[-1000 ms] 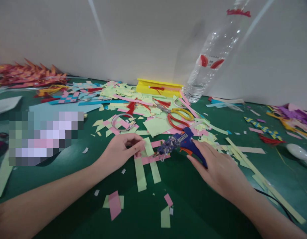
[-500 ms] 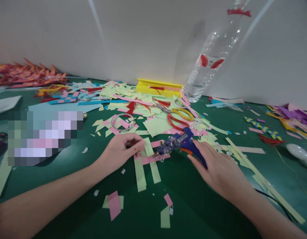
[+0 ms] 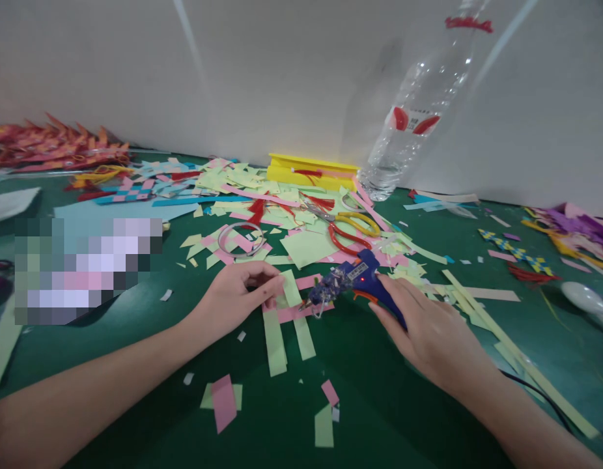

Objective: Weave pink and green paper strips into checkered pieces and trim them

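Observation:
Between the thumb and fingers of my left hand (image 3: 247,290) is the left edge of a small weave of paper strips (image 3: 275,342), pale green crossed with pink. My right hand (image 3: 423,326) is wrapped round the handle of a blue hot glue gun (image 3: 367,273) with an orange trigger. A small red light glows on its body. Its front end (image 3: 325,290) is crusted with shreds, and the tip points left, at or just above the woven strips; contact cannot be made out.
Behind my hands lie scissors (image 3: 355,225), a tape ring (image 3: 240,241) and heaped paper scraps (image 3: 228,179). A leaning plastic bottle (image 3: 404,124) stands by the wall near a yellow folded piece (image 3: 311,172). Loose scraps (image 3: 224,404) lie in front; a white spoon (image 3: 582,296) is at right.

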The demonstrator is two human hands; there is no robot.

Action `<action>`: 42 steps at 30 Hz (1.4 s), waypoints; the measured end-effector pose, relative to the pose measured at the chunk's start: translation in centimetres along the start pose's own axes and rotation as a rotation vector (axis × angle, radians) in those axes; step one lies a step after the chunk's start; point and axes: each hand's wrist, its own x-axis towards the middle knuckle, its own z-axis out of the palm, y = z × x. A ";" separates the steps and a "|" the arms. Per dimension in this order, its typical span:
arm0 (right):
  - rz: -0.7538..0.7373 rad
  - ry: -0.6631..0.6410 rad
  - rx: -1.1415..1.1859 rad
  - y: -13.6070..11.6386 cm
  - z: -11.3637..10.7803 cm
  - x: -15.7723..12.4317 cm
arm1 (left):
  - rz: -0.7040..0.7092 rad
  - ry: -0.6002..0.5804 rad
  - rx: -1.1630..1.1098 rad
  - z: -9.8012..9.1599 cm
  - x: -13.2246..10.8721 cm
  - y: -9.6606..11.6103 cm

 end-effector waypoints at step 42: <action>0.090 -0.011 0.098 0.2 0.4 0.0 | 0.005 0.001 0.072 0.0 0.0 -0.4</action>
